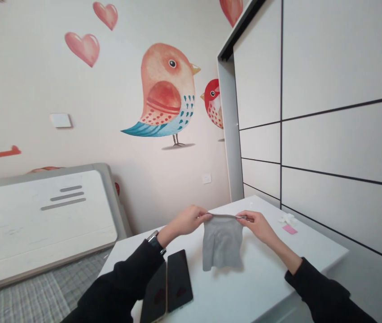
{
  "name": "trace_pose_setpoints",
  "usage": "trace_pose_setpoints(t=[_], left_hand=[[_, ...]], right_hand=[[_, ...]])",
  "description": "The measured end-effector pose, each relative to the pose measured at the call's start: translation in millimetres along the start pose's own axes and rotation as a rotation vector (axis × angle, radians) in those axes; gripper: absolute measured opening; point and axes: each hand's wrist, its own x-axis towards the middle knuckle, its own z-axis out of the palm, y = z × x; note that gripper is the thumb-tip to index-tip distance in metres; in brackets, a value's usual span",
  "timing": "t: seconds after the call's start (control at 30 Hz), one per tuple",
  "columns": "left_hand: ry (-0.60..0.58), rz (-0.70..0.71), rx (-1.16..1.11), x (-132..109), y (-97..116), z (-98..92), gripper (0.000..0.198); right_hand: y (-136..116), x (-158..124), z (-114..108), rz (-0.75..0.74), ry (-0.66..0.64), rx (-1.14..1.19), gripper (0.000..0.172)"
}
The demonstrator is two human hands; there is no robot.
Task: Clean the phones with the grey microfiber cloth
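A small grey cloth (222, 242) hangs between my two hands over the white table, its top edge pulled fairly straight and its lower part loose and creased. My left hand (191, 219) pinches the cloth's upper left corner between thumb and fingers. At the upper right corner, my right hand (255, 223) grips it the same way. Whether the cloth's bottom edge touches the table, I cannot tell. Below my left forearm lie two dark flat phones, side by side: one phone (179, 280) in full view, the other phone (155, 294) partly hidden by my sleeve.
The white table (268, 269) stands against a white panelled wardrobe (342, 148). Near its right edge lie a pink slip (289, 229) and a small white object (288, 219). To the left is a bed headboard (105, 215) by a checked grey bedcover (42, 291).
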Motion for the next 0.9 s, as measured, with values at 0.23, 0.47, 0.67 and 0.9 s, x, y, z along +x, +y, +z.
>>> trace_pose_setpoints(t=[0.23, 0.47, 0.67, 0.9], left_hand=[[-0.003, -0.029, 0.007, 29.8, -50.8, -66.4, 0.037], [0.099, -0.005, 0.05, -13.1, -40.4, -13.5, 0.032], [-0.037, 0.038, 0.023, -102.6, 9.3, 99.9, 0.03], [-0.034, -0.098, -0.004, -117.8, 15.7, 129.5, 0.054]], right_hand=[[-26.6, 90.3, 20.8, -0.08, 0.031, 0.055, 0.035], [-23.7, 65.7, 14.3, -0.176, -0.081, 0.013, 0.034], [4.3, -70.8, 21.5, -0.116, -0.223, -0.037, 0.019], [33.4, -62.5, -10.9, 0.093, 0.153, -0.052, 0.029]])
